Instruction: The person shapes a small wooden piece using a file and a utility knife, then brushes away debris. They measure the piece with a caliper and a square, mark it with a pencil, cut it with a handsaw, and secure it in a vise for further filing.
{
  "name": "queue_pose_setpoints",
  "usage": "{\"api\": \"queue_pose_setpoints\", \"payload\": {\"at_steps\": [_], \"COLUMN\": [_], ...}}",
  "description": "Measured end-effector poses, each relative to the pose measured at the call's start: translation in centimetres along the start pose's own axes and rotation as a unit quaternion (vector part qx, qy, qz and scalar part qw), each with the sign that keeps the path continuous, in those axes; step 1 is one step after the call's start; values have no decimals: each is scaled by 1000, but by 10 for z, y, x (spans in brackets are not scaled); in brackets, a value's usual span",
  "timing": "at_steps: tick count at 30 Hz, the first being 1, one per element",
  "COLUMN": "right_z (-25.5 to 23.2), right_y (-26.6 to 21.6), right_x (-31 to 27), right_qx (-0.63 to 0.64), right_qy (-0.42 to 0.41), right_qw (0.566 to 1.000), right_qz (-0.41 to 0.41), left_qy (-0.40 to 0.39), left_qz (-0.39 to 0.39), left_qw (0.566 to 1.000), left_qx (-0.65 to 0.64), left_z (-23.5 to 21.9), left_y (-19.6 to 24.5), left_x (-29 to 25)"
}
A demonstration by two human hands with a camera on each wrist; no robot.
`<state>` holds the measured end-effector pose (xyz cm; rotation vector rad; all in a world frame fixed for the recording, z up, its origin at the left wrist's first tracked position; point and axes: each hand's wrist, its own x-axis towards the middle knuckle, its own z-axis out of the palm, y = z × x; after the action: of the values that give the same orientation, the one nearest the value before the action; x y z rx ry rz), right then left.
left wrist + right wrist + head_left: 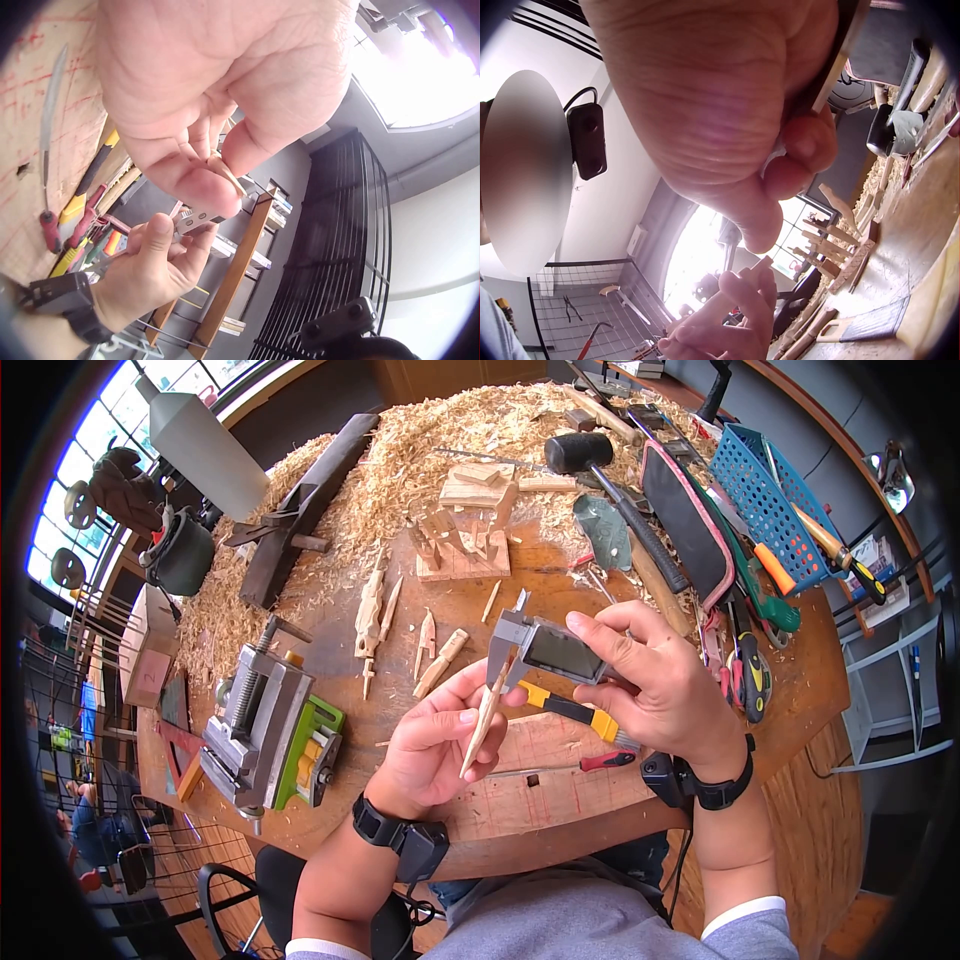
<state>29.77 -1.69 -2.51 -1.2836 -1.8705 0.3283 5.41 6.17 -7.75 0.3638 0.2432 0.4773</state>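
Observation:
My left hand (435, 740) pinches a slim carved wooden stick (484, 732) between thumb and fingers, its tapered end pointing down toward me. A digital caliper (558, 650) with a grey display is held in my right hand (665, 685), thumb along its upper edge. The caliper's jaws overlap the stick's upper end in the head view. In the left wrist view the fingers of the left hand (225, 97) hide most of the stick. In the right wrist view the right hand (720, 112) covers much of the caliper, and the left hand (731, 322) appears below.
Below the hands lies a red-lined plank (550, 800) with a red-handled tool (607, 760) and a yellow-and-black tool (570, 710). A vise (262, 730) stands left. Carved pieces (370, 610), a wooden stand (462, 560), shavings (400, 450), a mallet (580, 452) and a blue basket (765, 495) lie beyond.

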Motion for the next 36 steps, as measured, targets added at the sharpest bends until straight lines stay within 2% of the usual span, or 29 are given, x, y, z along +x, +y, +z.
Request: {"api": "queue_pose_setpoints", "payload": {"at_steps": [12,28,36], "right_z": [0,0,-4], "right_y": [0,-2,-11], "right_x": [0,0,0], "right_qx": [6,2,10], "right_qy": [-5,-8,-20], "right_qw": [1000,1000,999], "right_qz": [5,-9,37], "left_qy": [19,6,-4], "left_qz": [9,1,0], "left_qw": [999,1000,1000], "left_qx": [24,3,2], "left_z": [0,-4,-4], "left_y": [-1,-1,-2], "left_x": [0,0,0]}}
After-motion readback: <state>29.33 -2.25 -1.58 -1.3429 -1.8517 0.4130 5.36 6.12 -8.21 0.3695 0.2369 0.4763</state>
